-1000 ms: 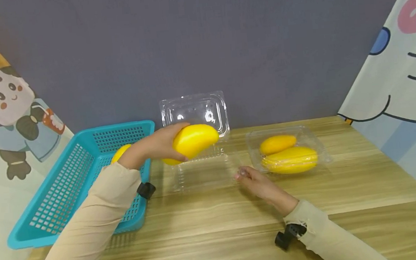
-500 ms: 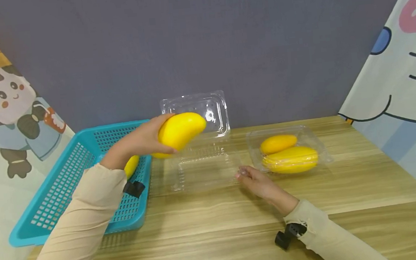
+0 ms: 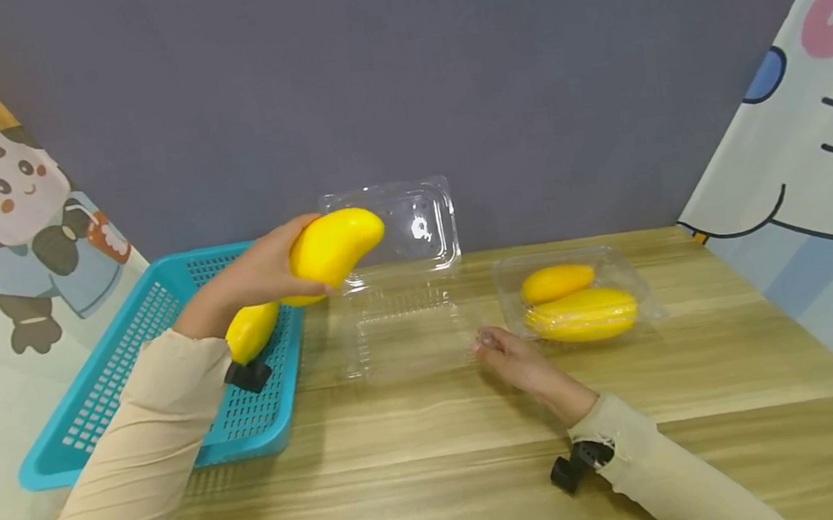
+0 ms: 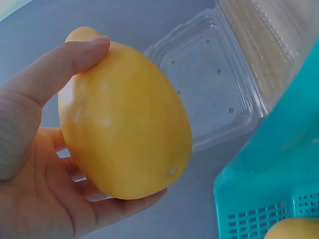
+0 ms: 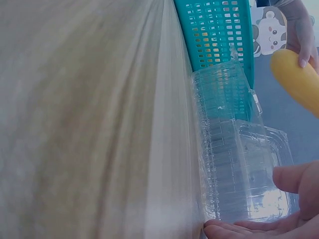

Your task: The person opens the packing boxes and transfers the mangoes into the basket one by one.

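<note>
My left hand (image 3: 266, 266) grips a yellow mango (image 3: 336, 247), raised between the blue-green basket and an open clear plastic clamshell box (image 3: 409, 340). In the left wrist view the thumb lies over the top of the mango and the fingers support its underside. The clamshell's lid (image 3: 394, 229) stands up against the grey backdrop. My right hand (image 3: 520, 367) rests on the table at the box's right front corner. In the right wrist view its thumb and fingers are spread apart, with the fingertips by the box's edge.
The basket (image 3: 144, 320) at the left contains another mango (image 3: 252, 333), partly hidden by the left arm. On the right, a closed clear box (image 3: 633, 281) contains two yellow mangoes (image 3: 580, 315). The grey backdrop (image 3: 521, 99) borders the wooden table's (image 3: 406, 462) back.
My left hand has moved left and up with the mango, from over the open clamshell towards the basket. More of the mango in the basket shows. The right hand has stayed put.
</note>
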The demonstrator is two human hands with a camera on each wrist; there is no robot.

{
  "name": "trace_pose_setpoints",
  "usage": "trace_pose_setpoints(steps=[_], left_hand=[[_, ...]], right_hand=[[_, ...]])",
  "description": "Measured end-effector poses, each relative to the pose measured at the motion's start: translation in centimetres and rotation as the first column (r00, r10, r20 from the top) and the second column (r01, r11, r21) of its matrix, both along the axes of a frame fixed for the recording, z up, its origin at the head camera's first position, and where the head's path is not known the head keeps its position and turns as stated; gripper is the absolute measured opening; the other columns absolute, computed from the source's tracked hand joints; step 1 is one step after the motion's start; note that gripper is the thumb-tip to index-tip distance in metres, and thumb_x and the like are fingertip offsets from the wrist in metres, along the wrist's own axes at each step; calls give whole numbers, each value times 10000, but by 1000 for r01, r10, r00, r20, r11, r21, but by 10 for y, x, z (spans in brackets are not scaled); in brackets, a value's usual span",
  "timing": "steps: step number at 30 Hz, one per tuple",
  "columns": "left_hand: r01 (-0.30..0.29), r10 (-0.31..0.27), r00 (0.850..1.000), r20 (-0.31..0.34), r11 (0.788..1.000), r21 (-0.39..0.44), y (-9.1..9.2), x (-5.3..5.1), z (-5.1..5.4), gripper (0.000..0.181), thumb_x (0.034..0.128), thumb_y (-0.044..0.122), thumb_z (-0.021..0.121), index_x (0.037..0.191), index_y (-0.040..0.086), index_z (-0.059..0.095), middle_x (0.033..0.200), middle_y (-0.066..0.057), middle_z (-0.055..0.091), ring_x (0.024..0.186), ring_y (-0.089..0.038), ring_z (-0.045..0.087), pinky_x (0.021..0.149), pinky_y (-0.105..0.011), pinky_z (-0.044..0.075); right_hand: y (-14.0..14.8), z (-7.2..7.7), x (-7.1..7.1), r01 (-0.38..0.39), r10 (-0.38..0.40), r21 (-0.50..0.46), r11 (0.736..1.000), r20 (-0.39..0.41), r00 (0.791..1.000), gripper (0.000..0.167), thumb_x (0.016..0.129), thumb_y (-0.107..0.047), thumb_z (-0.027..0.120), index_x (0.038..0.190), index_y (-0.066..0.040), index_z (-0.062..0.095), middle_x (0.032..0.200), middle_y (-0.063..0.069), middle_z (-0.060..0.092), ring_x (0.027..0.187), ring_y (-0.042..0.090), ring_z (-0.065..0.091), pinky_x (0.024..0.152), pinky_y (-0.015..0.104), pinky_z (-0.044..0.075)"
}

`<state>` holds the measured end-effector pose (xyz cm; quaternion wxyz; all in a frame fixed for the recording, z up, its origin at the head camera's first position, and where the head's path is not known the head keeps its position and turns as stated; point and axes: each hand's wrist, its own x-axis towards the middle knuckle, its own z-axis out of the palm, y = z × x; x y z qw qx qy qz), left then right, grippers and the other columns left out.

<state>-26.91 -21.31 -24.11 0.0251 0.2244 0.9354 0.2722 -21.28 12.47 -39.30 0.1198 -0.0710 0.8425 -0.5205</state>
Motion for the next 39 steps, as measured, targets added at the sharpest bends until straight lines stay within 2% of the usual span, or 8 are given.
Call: trace_pose_setpoints(steps=[12, 22, 30, 39], left_hand=[[-107, 107, 994, 3, 994, 3, -26, -1, 0, 966, 780, 288, 755, 1505, 106, 143, 1455, -163, 328, 1121, -343, 446, 893, -548, 420], [-146, 145, 989, 39, 989, 25, -48, 0, -6, 973, 798, 292, 749, 1504, 80, 114, 1453, -213, 302, 1142, -385, 436, 906, -578, 411], [-229, 227, 970, 83, 973, 12, -64, -3, -11, 1018, 808, 367, 730, 1508, 68, 55, 1442, -259, 293, 1130, -420, 430, 902, -603, 409], [-275, 265, 956, 128, 959, 67, -79, -3, -17, 1029, 822, 387, 711, 1510, 68, 15, 1442, -280, 275, 1133, -425, 418, 904, -592, 404]], right_hand=[[0, 4, 3, 7, -6, -24, 1000, 21, 1000, 541, 1004, -249, 441, 1415, 76, 307, 1423, 323, 334, 1321, 439, 325, 1077, 526, 295], [0, 3, 2, 1, -1, -16, 1000, 13, 1000, 543, 1003, -248, 444, 1411, 85, 309, 1410, 325, 353, 1317, 442, 330, 1076, 525, 298], [1, 2, 2, 2, -1, -28, 1000, 12, 1000, 550, 1002, -253, 449, 1415, 80, 306, 1414, 318, 354, 1318, 433, 336, 1080, 519, 296], [2, -1, 1, -3, 3, -39, 999, -2, 1000, 559, 1002, -242, 448, 1420, 91, 286, 1409, 324, 355, 1306, 441, 348, 1074, 523, 303]])
